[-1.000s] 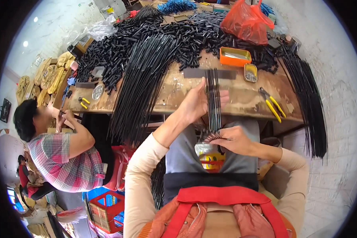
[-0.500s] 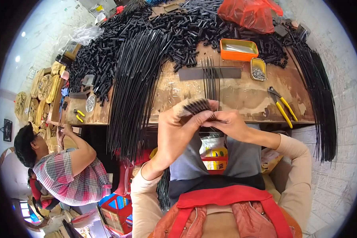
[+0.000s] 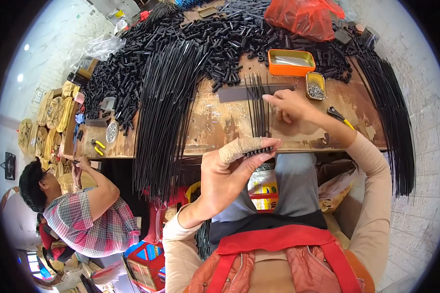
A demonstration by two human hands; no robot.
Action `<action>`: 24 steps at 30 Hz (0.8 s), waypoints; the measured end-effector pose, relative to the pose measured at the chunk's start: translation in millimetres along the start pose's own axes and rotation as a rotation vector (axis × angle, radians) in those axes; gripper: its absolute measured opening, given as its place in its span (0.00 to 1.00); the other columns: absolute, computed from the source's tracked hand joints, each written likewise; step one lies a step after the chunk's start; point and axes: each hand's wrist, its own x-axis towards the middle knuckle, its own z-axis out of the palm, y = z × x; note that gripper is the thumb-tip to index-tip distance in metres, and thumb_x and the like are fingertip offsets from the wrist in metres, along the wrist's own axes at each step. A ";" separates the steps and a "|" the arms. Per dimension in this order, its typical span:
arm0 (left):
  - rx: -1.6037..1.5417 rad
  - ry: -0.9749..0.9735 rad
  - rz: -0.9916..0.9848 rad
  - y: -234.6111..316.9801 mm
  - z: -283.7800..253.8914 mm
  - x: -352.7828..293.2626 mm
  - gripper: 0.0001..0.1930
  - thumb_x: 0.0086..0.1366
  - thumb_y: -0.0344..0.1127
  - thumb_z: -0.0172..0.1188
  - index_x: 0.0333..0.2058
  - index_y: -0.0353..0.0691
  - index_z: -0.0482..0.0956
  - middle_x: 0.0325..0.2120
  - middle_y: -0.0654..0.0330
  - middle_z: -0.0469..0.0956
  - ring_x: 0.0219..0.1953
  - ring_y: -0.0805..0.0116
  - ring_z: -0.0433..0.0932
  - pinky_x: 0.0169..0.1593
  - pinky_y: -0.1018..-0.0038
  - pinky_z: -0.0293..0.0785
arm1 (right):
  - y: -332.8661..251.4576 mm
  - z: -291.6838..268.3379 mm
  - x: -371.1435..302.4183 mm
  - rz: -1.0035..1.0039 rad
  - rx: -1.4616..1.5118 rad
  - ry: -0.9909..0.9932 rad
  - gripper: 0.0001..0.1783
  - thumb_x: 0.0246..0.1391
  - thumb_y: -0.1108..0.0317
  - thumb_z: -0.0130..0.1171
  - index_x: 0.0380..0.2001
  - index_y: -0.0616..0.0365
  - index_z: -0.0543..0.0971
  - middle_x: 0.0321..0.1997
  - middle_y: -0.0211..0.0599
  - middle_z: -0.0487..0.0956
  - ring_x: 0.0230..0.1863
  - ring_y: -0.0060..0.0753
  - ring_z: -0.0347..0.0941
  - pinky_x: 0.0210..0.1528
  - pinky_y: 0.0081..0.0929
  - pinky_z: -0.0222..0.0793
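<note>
My left hand (image 3: 217, 183) is closed in a pinch on a row of thin black rods. Their short dark ends show between the thumb and a forefinger wrapped in tan tape. From the hand the rods (image 3: 257, 110) run away from me over the table edge, across a flat dark grey bar (image 3: 232, 94). My right hand (image 3: 296, 106) is above the table, beside the rods' right side. Its forefinger is stretched toward them and the other fingers are loosely curled; nothing shows in it. Whether the fingertip touches a rod I cannot tell.
A large bundle of black rods (image 3: 166, 117) overhangs the table's edge at left, another (image 3: 388, 117) at right. Black tubes (image 3: 225, 36) are heaped behind. An orange tray (image 3: 292, 70), a small tin of metal bits (image 3: 316, 93) and yellow-handled pliers (image 3: 346, 122) lie right. A co-worker (image 3: 83, 210) sits left.
My right hand has left my left hand and moved up and away, over the table beside the rods. My left hand has turned, so the fanned dark ends now lie in a flat row.
</note>
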 end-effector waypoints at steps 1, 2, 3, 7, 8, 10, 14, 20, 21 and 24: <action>0.023 -0.008 0.002 1.5 0.7 0.1 0.11 0.63 0.17 0.54 0.45 0.25 0.77 0.42 0.46 0.80 0.47 0.58 0.79 0.52 0.65 0.78 | 2.7 0.8 8.9 -0.006 0.013 -0.021 0.30 0.58 0.43 0.54 0.25 0.65 0.75 0.16 0.40 0.77 0.13 0.30 0.72 0.18 0.29 0.68; 0.030 -0.007 0.010 2.5 1.4 -0.2 0.11 0.64 0.17 0.54 0.45 0.25 0.77 0.42 0.46 0.80 0.47 0.58 0.79 0.52 0.65 0.78 | 4.8 2.2 16.2 0.025 0.031 -0.063 0.29 0.57 0.44 0.56 0.24 0.65 0.75 0.17 0.40 0.77 0.13 0.29 0.72 0.17 0.28 0.68; 0.036 -0.009 0.019 3.3 1.7 -0.8 0.11 0.64 0.17 0.54 0.45 0.25 0.77 0.42 0.46 0.80 0.47 0.58 0.79 0.52 0.65 0.78 | 6.6 4.4 21.2 0.070 0.043 -0.099 0.29 0.56 0.44 0.58 0.24 0.65 0.76 0.17 0.39 0.78 0.13 0.29 0.72 0.17 0.27 0.67; 0.032 -0.002 -0.006 1.1 0.8 -3.5 0.11 0.64 0.18 0.54 0.44 0.25 0.77 0.43 0.45 0.79 0.47 0.58 0.79 0.53 0.65 0.77 | 7.1 7.9 26.5 -0.011 0.195 -0.094 0.21 0.52 0.54 0.64 0.20 0.61 0.75 0.16 0.35 0.76 0.13 0.23 0.69 0.15 0.22 0.63; 0.009 0.012 -0.022 0.0 0.5 -4.0 0.11 0.64 0.18 0.54 0.45 0.25 0.77 0.43 0.45 0.79 0.47 0.58 0.79 0.53 0.65 0.77 | 6.1 7.6 25.9 -0.008 0.195 -0.127 0.21 0.52 0.54 0.64 0.20 0.61 0.75 0.16 0.35 0.76 0.13 0.23 0.69 0.15 0.22 0.63; 0.003 0.007 0.001 -1.8 0.0 -4.3 0.11 0.64 0.18 0.54 0.45 0.26 0.77 0.43 0.45 0.79 0.47 0.58 0.79 0.53 0.65 0.77 | 4.3 8.5 24.7 -0.022 0.211 -0.068 0.18 0.51 0.58 0.63 0.19 0.60 0.74 0.15 0.32 0.74 0.13 0.20 0.67 0.15 0.21 0.61; -0.026 0.018 -0.010 -1.7 -0.7 -3.6 0.14 0.63 0.19 0.56 0.47 0.32 0.78 0.42 0.57 0.82 0.44 0.75 0.79 0.49 0.78 0.75 | 5.4 14.3 26.0 -0.039 0.118 -0.003 0.17 0.54 0.59 0.61 0.19 0.57 0.71 0.16 0.29 0.73 0.13 0.18 0.64 0.13 0.20 0.54; 0.021 -0.003 -0.030 1.1 -2.1 -4.4 0.12 0.64 0.18 0.53 0.46 0.28 0.77 0.43 0.49 0.80 0.47 0.61 0.79 0.53 0.68 0.77 | 7.6 10.2 26.1 0.025 0.326 -0.125 0.12 0.52 0.62 0.62 0.25 0.55 0.71 0.14 0.23 0.66 0.13 0.14 0.59 0.14 0.18 0.51; 0.026 -0.003 -0.019 1.0 -2.2 -4.5 0.12 0.64 0.18 0.53 0.46 0.28 0.77 0.43 0.49 0.80 0.47 0.61 0.79 0.53 0.68 0.77 | 6.3 8.3 24.1 0.004 0.385 -0.160 0.11 0.51 0.62 0.62 0.27 0.55 0.72 0.16 0.22 0.67 0.14 0.14 0.59 0.15 0.18 0.51; 0.021 -0.004 -0.013 1.0 -2.5 -4.4 0.12 0.64 0.18 0.53 0.46 0.28 0.77 0.43 0.49 0.80 0.47 0.62 0.79 0.53 0.69 0.77 | -0.9 5.5 14.1 -0.049 0.428 -0.155 0.10 0.51 0.63 0.62 0.31 0.55 0.74 0.19 0.21 0.68 0.16 0.13 0.60 0.16 0.16 0.50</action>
